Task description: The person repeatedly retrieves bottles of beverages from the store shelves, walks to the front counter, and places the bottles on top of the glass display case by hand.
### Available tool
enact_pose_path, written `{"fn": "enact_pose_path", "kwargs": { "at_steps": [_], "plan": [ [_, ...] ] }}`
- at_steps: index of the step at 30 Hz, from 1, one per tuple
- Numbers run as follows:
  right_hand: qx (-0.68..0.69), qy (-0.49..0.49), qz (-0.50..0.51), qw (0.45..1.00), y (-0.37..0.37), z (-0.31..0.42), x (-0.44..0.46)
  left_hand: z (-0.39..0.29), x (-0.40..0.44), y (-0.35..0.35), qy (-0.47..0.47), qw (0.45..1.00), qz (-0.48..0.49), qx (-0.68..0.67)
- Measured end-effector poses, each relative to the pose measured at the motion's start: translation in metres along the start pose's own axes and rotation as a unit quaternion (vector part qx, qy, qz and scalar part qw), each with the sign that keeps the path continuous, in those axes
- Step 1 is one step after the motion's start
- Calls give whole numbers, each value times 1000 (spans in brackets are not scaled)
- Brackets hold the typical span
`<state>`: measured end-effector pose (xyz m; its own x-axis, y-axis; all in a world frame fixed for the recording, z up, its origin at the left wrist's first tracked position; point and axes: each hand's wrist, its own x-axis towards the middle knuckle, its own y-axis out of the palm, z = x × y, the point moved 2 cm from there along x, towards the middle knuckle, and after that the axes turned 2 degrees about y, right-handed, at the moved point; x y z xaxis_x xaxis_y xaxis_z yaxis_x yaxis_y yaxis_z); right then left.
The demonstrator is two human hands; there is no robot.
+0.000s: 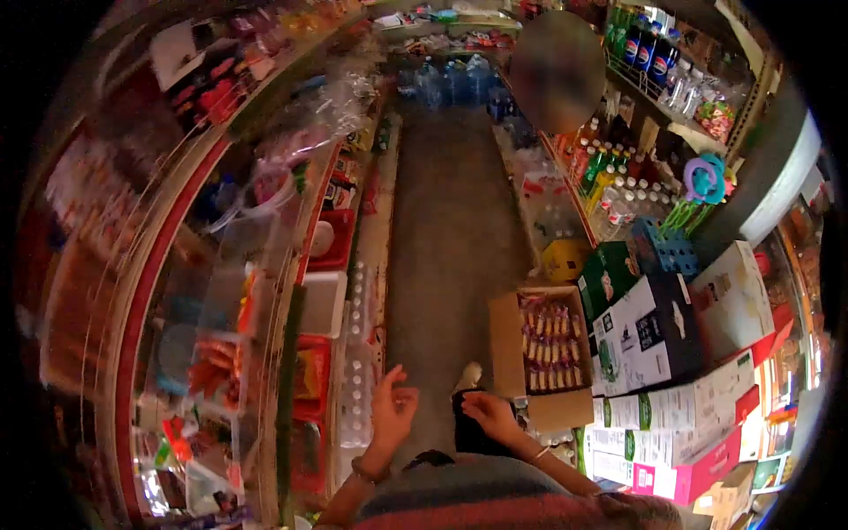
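My left hand (395,412) is raised in front of me over the aisle floor, its fingers loosely bent and apart, with nothing seen in it. Packs of white-capped bottles (357,389) on the low left shelf are nearest to it. My right hand (493,417) is held over my dark trouser leg, fingers loosely curled and no object visible in them. Just beyond it, on the right, stands an open cardboard box (507,346) filled with rows of small wrapped snacks (552,344). Neither hand touches the box.
A narrow aisle floor (450,212) runs ahead between shelves. Stacked cartons (649,336) stand on the right, below shelves of drink bottles (627,190). Red trays (311,375) line the left shelf. Large water bottles (455,84) are at the far end. A blurred round patch hides part of the upper right.
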<state>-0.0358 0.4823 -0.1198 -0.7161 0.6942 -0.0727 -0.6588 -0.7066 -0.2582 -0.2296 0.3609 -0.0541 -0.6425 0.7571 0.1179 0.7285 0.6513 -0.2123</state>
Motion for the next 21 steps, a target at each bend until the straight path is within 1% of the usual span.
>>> {"fn": "enact_pose_path", "kwargs": {
  "at_steps": [2,3,6,9,12,13,15,17,19,21],
  "plan": [
    [33,6,-2,999,-10,-15,52,-2,48,9,-2,1000,4,27],
    [48,0,-6,999,-22,-10,89,-8,82,16,6,999,4,40],
    [-23,43,21,999,-59,8,178,-35,165,29,14,995,40,93],
    [41,20,-1,999,-100,42,263,-49,247,53,22,993,64,93],
    [64,-40,-75,994,-124,47,328,-43,318,76,51,996,67,41],
    [48,-28,-65,996,-133,51,344,-52,337,86,0,996,62,59],
    [19,-3,-52,998,-150,63,374,-31,374,102,19,996,73,46],
    [31,-11,-58,998,-161,75,403,-3,414,116,26,995,88,43],
    [27,-7,-52,998,-168,72,441,18,457,127,23,993,107,49],
    [5,9,-35,999,-177,68,487,26,510,134,43,992,107,47]
  ]
}}
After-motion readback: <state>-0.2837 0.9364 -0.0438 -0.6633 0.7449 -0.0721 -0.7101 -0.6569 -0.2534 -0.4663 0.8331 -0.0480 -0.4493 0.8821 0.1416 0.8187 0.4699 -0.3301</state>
